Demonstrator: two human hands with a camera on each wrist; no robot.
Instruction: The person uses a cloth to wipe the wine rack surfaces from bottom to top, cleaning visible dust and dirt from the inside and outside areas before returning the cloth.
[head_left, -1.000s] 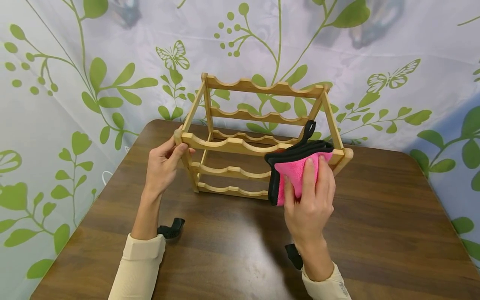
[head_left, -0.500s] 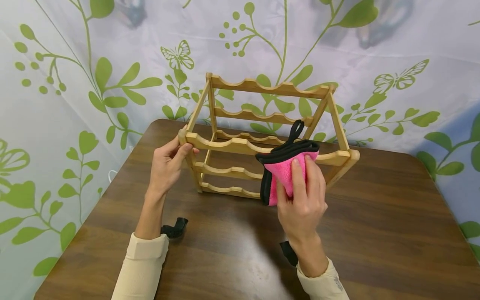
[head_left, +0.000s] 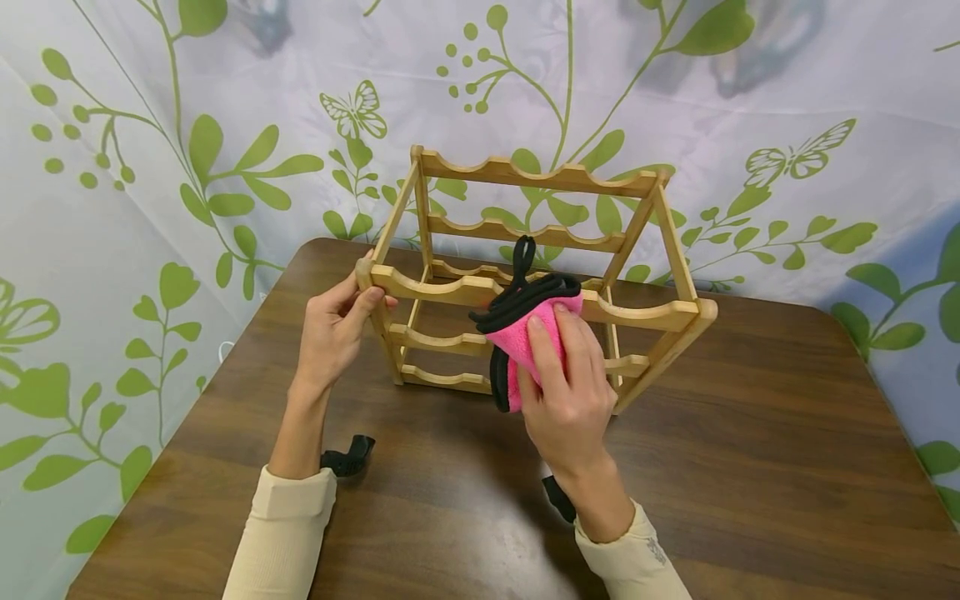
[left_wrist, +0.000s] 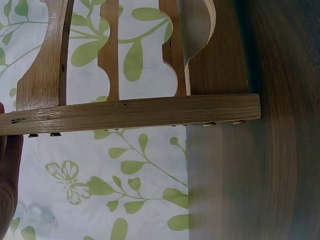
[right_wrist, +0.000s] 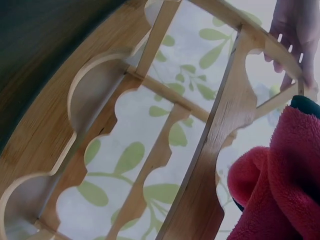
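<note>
A wooden wine rack point(head_left: 641, 315) with scalloped rails stands on the table, its front facing me. The left hand point(head_left: 330, 333) grips the rack's upper front left corner, thumb in front. In the right hand point(head_left: 573, 392) is a folded pink cloth point(head_left: 525, 342) with black edging and a black hanging loop, pressed at the middle of the top front rail. That part of the rail is hidden by the cloth. In the right wrist view the cloth point(right_wrist: 280, 175) hangs close to the rack, and the left hand point(right_wrist: 297, 40) shows at the far corner.
The rack rests on a brown wooden table point(head_left: 787, 433). Behind it hangs a white curtain point(head_left: 262, 100) with green leaves and butterflies. A black strap piece point(head_left: 348, 456) sticks out at the left wrist, another strap piece point(head_left: 558, 498) at the right.
The right hand has slid the pink cloth leftward along the top front rail, from near the right corner to the middle. The left hand keeps its grip on the corner.
</note>
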